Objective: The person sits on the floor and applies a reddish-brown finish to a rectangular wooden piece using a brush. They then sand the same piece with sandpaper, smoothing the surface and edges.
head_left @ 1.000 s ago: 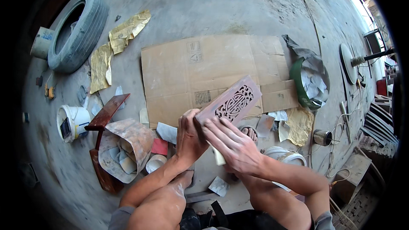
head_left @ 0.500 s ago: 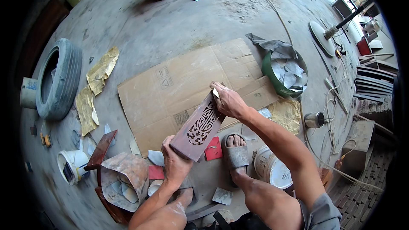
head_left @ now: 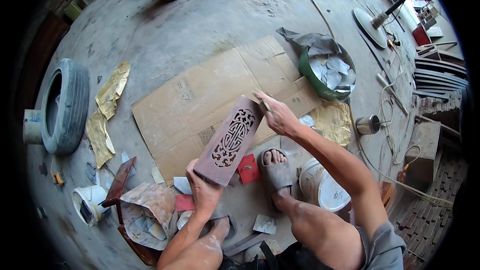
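A reddish-brown wooden panel (head_left: 212,164) with a carved openwork pattern is held slantwise above the floor, its far end pointing up and right. My left hand (head_left: 204,190) grips the near end, fingers wrapped round its left corner. At the far right edge is my right hand (head_left: 280,117), closed on a small folded tan piece that looks like sandpaper (head_left: 266,105). That piece is beside the panel's far corner; whether it touches the wood I cannot tell. Below the panel lies flattened cardboard (head_left: 175,115), and a red square sheet (head_left: 248,169) sits beside my sandalled foot.
A green basin (head_left: 306,65) with grey scraps stands beyond the cardboard. Around my legs are a white bucket (head_left: 320,185), a scrap-filled bag (head_left: 150,210) and another bucket (head_left: 90,202). A tire (head_left: 75,105) lies left; cables (head_left: 387,115) run along the right.
My right hand has shifted from over the panel's far end to its right edge. The panel has turned, showing its carved face more fully. The whole view has shifted slightly.
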`<state>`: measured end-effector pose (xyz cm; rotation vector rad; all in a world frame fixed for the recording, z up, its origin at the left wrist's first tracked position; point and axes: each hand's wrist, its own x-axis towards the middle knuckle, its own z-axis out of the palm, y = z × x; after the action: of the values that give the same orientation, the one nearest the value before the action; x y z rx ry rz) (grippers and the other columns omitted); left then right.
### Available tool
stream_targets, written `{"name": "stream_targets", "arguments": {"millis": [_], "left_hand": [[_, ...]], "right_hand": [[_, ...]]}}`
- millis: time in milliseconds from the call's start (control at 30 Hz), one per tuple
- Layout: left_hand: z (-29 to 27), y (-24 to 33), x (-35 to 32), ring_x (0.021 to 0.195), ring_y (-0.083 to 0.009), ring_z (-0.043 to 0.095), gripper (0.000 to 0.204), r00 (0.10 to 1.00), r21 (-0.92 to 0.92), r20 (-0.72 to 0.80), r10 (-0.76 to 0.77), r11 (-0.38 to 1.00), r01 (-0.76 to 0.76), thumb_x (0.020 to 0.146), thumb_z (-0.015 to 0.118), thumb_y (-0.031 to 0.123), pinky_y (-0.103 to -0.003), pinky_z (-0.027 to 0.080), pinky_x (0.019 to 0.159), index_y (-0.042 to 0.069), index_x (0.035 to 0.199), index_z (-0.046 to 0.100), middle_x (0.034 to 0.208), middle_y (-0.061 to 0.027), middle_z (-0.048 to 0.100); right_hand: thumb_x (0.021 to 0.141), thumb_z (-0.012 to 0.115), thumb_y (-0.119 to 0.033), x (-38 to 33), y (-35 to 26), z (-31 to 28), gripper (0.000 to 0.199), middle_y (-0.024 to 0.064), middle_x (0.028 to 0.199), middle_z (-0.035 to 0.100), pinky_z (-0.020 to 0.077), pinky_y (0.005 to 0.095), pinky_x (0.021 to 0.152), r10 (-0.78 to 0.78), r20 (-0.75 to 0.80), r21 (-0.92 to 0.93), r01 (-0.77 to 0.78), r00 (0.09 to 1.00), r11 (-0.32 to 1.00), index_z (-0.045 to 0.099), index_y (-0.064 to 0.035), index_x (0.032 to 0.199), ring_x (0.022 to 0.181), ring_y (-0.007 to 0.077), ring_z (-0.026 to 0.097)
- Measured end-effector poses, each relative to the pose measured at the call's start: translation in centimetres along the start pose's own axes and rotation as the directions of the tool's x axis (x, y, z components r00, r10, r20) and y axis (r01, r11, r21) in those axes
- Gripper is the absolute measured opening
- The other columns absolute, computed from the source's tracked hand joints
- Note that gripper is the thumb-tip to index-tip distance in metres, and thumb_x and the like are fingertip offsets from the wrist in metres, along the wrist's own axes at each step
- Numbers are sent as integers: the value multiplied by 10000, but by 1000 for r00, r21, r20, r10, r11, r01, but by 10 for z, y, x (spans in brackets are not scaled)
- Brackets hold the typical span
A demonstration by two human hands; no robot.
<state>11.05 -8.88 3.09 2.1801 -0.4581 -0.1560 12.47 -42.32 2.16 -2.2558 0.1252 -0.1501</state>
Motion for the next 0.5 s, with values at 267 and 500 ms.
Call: {"name": "stream_targets", "arguments": {"millis": [267, 500], "left_hand": [[-4, 2, 3, 1181, -364, 535, 873, 999, -1, 11, 36, 999, -36, 720, 880, 74, -447, 417, 1056, -14, 1399, 338, 1275, -227, 508], [4, 5, 3, 1186, -376, 524, 907, 999, 29, 7, 41, 999, -41, 718, 932, 146, -450, 407, 1056, -24, 1383, 340, 1275, -236, 496]], "right_hand": [[974, 547, -79, -29, 6, 7, 499, 303, 1504, 516, 388, 464, 1211, 20, 29, -129, -16, 999, 992, 484, 58, 1449, 1424, 446, 477], [866, 598, -53, 1, 0, 36, 639, 299, 1536, 488, 353, 471, 1242, -122, -28, -299, 108, 992, 948, 467, 51, 1483, 1452, 433, 458]]}}
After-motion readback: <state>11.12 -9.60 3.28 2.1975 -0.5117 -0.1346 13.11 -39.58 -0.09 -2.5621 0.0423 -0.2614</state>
